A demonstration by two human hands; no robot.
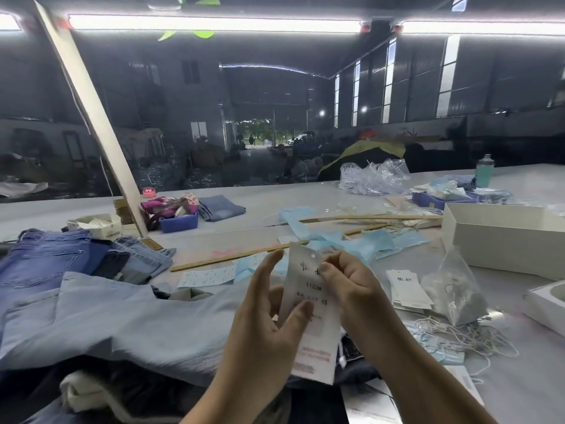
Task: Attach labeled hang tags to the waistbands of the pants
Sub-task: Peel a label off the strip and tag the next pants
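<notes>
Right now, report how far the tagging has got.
Done: nothing visibly tagged; jeans lie piled, no tags showing. In hand: both the left hand and right hand hold one hang tag over the light blue pants. Left: spare tags and strings wait.

The grey tabletop (266,206) has bare room in the middle, far from the hands. On the left, a pile of blue denim pants (61,264) and wide light blue pants (122,316) fill the way. A slanted pale wooden post (91,117) stands behind them. On the right, an open white cardboard box (501,237), a clear plastic bag (455,289), a stack of white paper tags (408,290) and tangled white strings (458,335) block that side. A long thin wooden stick (238,255) lies across the front.
</notes>
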